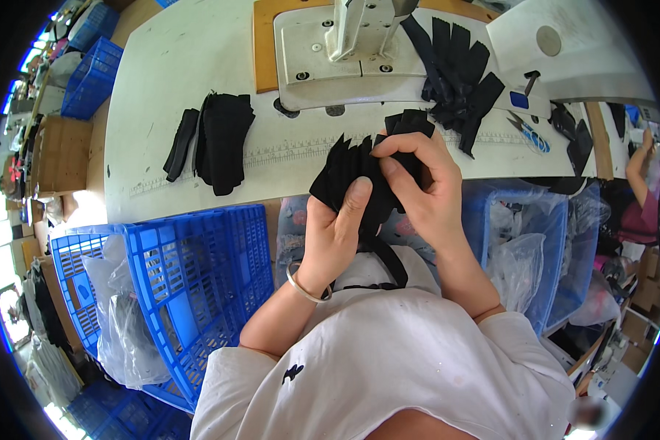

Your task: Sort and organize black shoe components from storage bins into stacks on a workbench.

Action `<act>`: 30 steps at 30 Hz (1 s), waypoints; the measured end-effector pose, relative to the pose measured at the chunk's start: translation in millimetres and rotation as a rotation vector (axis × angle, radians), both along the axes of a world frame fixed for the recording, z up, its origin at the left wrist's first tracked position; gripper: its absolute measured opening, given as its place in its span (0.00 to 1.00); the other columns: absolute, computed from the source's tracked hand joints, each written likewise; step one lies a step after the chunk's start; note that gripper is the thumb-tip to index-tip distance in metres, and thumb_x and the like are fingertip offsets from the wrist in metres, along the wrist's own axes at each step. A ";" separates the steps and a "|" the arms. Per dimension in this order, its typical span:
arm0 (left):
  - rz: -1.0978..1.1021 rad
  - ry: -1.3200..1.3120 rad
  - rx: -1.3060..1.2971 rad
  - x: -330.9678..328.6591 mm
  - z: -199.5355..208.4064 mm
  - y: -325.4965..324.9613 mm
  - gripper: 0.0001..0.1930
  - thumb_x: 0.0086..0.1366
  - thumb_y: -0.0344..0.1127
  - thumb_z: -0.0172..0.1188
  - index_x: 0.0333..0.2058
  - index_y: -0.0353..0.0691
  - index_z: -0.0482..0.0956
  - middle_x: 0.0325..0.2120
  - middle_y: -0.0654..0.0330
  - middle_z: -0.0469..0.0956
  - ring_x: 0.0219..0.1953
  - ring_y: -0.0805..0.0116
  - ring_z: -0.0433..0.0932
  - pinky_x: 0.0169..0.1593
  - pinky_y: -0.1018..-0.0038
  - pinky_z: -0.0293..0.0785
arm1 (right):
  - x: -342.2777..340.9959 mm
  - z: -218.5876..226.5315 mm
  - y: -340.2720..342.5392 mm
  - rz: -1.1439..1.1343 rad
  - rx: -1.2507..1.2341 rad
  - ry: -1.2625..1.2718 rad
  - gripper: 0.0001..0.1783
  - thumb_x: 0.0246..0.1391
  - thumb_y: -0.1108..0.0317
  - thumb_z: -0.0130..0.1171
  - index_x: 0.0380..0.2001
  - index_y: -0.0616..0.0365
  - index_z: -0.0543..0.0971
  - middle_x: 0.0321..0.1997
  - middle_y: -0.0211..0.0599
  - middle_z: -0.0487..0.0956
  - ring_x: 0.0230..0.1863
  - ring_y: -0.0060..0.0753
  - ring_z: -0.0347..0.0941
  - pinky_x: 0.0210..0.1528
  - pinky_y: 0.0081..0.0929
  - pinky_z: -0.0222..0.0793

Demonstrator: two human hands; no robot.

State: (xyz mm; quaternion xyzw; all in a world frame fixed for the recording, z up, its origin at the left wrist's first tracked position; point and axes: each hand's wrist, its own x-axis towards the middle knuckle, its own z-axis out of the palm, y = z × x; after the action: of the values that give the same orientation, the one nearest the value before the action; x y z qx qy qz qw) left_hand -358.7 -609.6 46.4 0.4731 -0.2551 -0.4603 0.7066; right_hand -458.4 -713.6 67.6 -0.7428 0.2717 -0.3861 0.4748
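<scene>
Two hands (334, 233) (435, 192) hold black fabric strips (372, 192) between them.

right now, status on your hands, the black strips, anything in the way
Left hand gripping bunched black fabric strips; right hand touching them. Blue-handled scissors off to the right, not in the way.

The left forearm (286, 314) and right forearm (468, 277) converge at the near edge of the table (172, 73). The left grip (331, 233) is closed, thumb (355, 199) extended towards the table; the right grip (431, 189) reaches over its edge, index finger (411, 144) and thumb bent close together.
</scene>
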 end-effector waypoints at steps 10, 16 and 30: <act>0.083 -0.437 -0.057 -1.2 1.6 -1.5 0.16 0.72 0.34 0.51 0.55 0.32 0.72 0.46 0.59 0.77 0.47 0.72 0.72 0.53 0.75 0.68 | -2.2 -1.3 1.0 0.004 0.138 0.043 0.13 0.43 0.67 0.70 0.32 0.57 0.79 0.36 0.34 0.76 0.41 0.34 0.71 0.46 0.27 0.65; 0.113 -0.208 -0.059 -3.2 -0.8 -2.8 0.14 0.73 0.34 0.50 0.52 0.32 0.73 0.41 0.62 0.77 0.41 0.75 0.71 0.48 0.78 0.70 | 1.7 -3.0 3.8 0.005 0.233 -0.054 0.09 0.46 0.71 0.66 0.33 0.58 0.78 0.37 0.35 0.75 0.41 0.33 0.70 0.46 0.26 0.65; 0.082 -0.273 0.003 -4.3 1.2 1.1 0.19 0.75 0.41 0.45 0.56 0.35 0.71 0.32 0.69 0.76 0.27 0.85 0.67 0.28 0.86 0.64 | 4.2 3.2 6.9 0.018 0.102 0.066 0.09 0.51 0.82 0.58 0.36 0.62 0.76 0.44 0.36 0.73 0.47 0.25 0.71 0.51 0.21 0.63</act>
State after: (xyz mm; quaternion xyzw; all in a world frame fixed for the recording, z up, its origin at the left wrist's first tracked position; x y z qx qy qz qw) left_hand -363.1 -608.5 47.6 0.5423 -0.3287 -0.3627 0.6829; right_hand -454.2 -706.8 70.8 -0.7323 0.3000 -0.3428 0.5062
